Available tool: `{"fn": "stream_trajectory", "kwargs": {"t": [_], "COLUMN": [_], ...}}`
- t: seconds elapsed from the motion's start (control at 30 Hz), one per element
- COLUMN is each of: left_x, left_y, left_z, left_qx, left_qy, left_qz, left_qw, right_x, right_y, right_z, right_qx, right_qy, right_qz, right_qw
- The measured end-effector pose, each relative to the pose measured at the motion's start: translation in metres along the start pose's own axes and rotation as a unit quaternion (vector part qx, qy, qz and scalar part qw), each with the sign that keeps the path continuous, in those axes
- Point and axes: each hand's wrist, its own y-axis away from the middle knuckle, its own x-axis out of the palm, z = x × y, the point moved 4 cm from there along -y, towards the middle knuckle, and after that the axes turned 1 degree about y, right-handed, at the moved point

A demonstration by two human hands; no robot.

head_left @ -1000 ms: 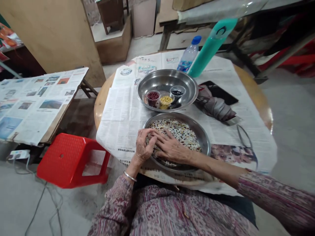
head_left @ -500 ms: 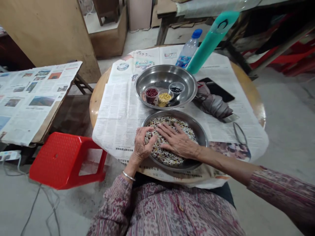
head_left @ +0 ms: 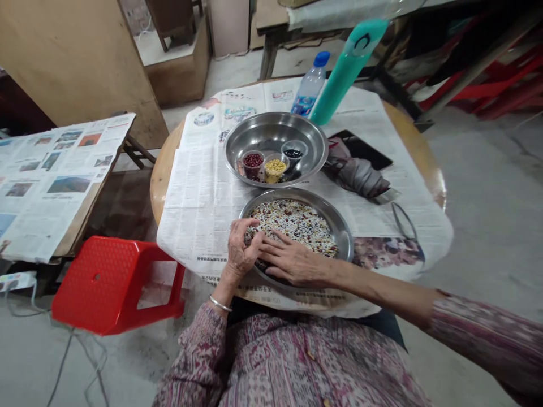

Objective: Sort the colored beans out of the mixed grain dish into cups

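Note:
A steel basin (head_left: pixel 345 243) in front of me holds a spread of mixed grains and beans (head_left: pixel 297 220), white, red, yellow and black. My left hand (head_left: pixel 241 249) rests at its left rim, thumb and fingers apart. Across the near side of the grains lies my right hand (head_left: pixel 292 260), flat with fingers stretched out, its tips close to my left thumb. Behind stands a second steel basin (head_left: pixel 275 127) with three clear cups: red beans (head_left: pixel 253 160), yellow beans (head_left: pixel 275 167) and black beans (head_left: pixel 293 152).
Newspaper (head_left: pixel 195 192) covers the round table. Behind the basins stand a water bottle (head_left: pixel 309 85) and a tall green container (head_left: pixel 348 73). To the right lie a folded grey umbrella (head_left: pixel 360 175) and a dark flat device (head_left: pixel 377 152). A red stool (head_left: pixel 97 282) is at left.
My right hand has swept from the middle of the grains toward the near left side of the basin. My left hand has stayed at the rim. The view has shifted slightly.

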Motion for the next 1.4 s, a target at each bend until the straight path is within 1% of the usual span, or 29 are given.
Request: {"fn": "stream_trajectory", "kwargs": {"t": [0.1,0.17,0.23,0.3,0.4,0.47,0.53,0.6,0.7,0.77,0.83,0.87,0.93,1.0,1.03,1.13,1.2,1.23,1.33,1.4], "left_x": [0.001,0.001,0.001,0.001,0.001,0.001,0.001,0.002,0.002,0.001,0.001,0.001,0.001,0.001,0.001,0.001,0.001,0.001,0.001,0.001], "left_y": [0.0,-0.001,-0.001,-0.001,-0.001,0.0,0.0,0.0,0.0,-0.001,-0.001,-0.001,-0.001,-0.001,-0.001,-0.001,-0.001,-0.001,-0.001,-0.001], "left_z": [0.002,0.002,0.003,0.003,0.004,0.004,0.005,0.005,0.004,0.004,0.003,0.003,0.004,0.003,0.003,0.003,0.003,0.004,0.005,0.004], "left_qx": [-0.003,0.002,0.008,0.01,0.007,0.006,0.001,-0.003,0.0,0.003,0.003,0.001,-0.001,0.0,0.002,0.005,0.003,0.001,-0.002,-0.002], "left_qy": [-0.004,-0.004,0.0,0.001,0.0,0.002,0.001,-0.003,-0.004,-0.006,-0.011,-0.014,-0.02,-0.022,-0.02,-0.016,-0.016,-0.016,-0.014,-0.011], "left_qz": [0.0,0.0,-0.003,-0.004,-0.003,-0.003,-0.003,-0.002,-0.002,-0.004,-0.006,-0.006,-0.005,-0.004,-0.003,-0.002,-0.001,-0.001,-0.001,-0.003], "left_qw": [1.0,1.0,1.0,1.0,1.0,1.0,1.0,1.0,1.0,1.0,1.0,1.0,1.0,1.0,1.0,1.0,1.0,1.0,1.0,1.0], "right_x": [-0.003,-0.009,-0.016,-0.024,-0.034,-0.037,-0.036,-0.032,-0.022,-0.015,-0.01,-0.008,-0.009,-0.014,-0.017,-0.025,-0.029,-0.03,-0.033,-0.036], "right_y": [-0.024,-0.035,-0.041,-0.041,-0.027,-0.01,0.008,0.023,0.026,0.017,0.0,-0.009,-0.025,-0.035,-0.036,-0.025,-0.006,0.005,0.034,0.042], "right_z": [-0.017,-0.032,-0.046,-0.06,-0.077,-0.083,-0.081,-0.07,-0.042,-0.022,-0.01,-0.008,-0.013,-0.025,-0.033,-0.053,-0.059,-0.059,-0.047,-0.032], "right_qx": [-0.002,0.01,0.042,0.093,0.192,0.251,0.296,0.313,0.288,0.249,0.198,0.174,0.14,0.132,0.139,0.181,0.213,0.225,0.227,0.206], "right_qy": [0.013,0.04,0.077,0.117,0.155,0.146,0.107,0.049,-0.04,-0.087,-0.111,-0.109,-0.079,-0.035,-0.012,0.056,0.075,0.067,-0.004,-0.059], "right_qz": [-0.025,-0.038,-0.034,-0.016,0.016,0.034,0.047,0.042,0.004,-0.02,-0.03,-0.033,-0.044,-0.055,-0.056,-0.044,-0.03,-0.025,-0.019,-0.026], "right_qw": [1.0,0.998,0.996,0.989,0.969,0.956,0.948,0.948,0.957,0.964,0.974,0.978,0.986,0.989,0.989,0.981,0.974,0.972,0.974,0.976]}}
